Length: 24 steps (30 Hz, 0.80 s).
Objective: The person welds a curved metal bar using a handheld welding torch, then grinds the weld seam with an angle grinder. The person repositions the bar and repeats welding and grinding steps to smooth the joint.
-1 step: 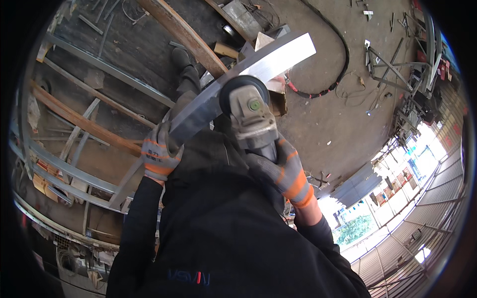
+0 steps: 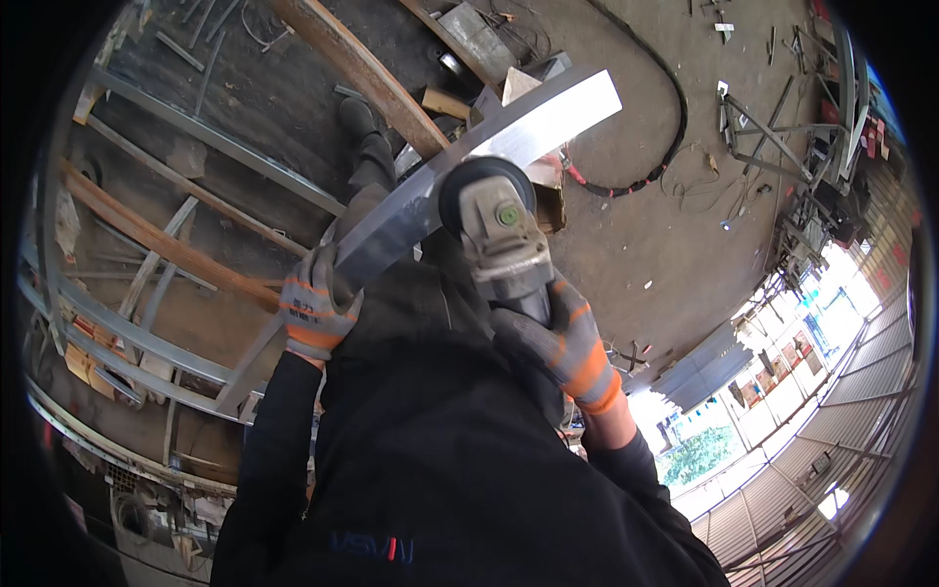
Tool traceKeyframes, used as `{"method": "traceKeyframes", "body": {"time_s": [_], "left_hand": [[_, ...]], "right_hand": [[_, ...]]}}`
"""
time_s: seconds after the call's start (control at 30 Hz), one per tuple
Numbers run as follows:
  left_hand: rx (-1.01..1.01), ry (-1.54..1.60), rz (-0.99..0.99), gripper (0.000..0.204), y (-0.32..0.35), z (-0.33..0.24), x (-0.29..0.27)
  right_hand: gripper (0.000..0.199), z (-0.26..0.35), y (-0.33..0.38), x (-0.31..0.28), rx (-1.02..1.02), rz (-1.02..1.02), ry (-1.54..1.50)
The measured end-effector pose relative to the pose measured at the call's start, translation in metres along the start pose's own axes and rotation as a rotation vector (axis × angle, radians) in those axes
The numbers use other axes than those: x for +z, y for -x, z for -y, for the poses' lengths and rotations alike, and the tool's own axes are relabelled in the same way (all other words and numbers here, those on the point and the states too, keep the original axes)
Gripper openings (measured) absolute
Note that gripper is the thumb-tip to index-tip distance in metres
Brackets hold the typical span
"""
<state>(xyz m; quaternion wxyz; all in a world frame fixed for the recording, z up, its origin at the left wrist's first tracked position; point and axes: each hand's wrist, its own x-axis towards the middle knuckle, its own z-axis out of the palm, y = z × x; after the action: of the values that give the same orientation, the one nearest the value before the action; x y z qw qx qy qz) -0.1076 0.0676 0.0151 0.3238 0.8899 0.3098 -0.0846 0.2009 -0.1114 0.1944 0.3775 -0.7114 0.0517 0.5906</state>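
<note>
The left hand [image 2: 318,303], in a grey glove with orange bands, was closed around the near end of a long flat metal strip [image 2: 489,161]. The strip ran from that grip up and to the right across the middle of the view, bright and bare along its far half, ending in a square-cut edge at the far right. The right hand [image 2: 562,342], gloved the same way, was wrapped tightly around the body of an angle grinder [image 2: 499,235]. The grinder's round guarded head sat against the strip about midway along its length, with the disc side touching or just over the metal; which of the two could not be told. Both dark sleeves rose from the lower edge, and the person's dark jacket filled the near part of the view.

Below, on the dirt floor [image 2: 636,245], a long wooden beam [image 2: 362,73] lay on a slant at the far left of the strip. A steel frame [image 2: 156,333] of thin bars spread out on the left side. A black cable [image 2: 665,147] curved across the floor to the right of the strip's far end. Further right stood a jumble of metal scrap [image 2: 773,137], and beyond it a fenced, sunlit edge of the yard.
</note>
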Motion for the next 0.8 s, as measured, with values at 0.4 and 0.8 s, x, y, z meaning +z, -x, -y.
{"method": "traceKeyframes", "body": {"time_s": [0.4,0.8], "left_hand": [[-0.044,-0.012,0.101,0.092,-0.005,-0.008,-0.012],[-0.084,1.166,0.919,0.083,-0.020,-0.164,-0.053]], "right_hand": [[0.058,-0.010,0.000,-0.002,-0.061,-0.011,0.109],[0.060,-0.037,0.031,-0.015,-0.050,-0.021,-0.143]]}}
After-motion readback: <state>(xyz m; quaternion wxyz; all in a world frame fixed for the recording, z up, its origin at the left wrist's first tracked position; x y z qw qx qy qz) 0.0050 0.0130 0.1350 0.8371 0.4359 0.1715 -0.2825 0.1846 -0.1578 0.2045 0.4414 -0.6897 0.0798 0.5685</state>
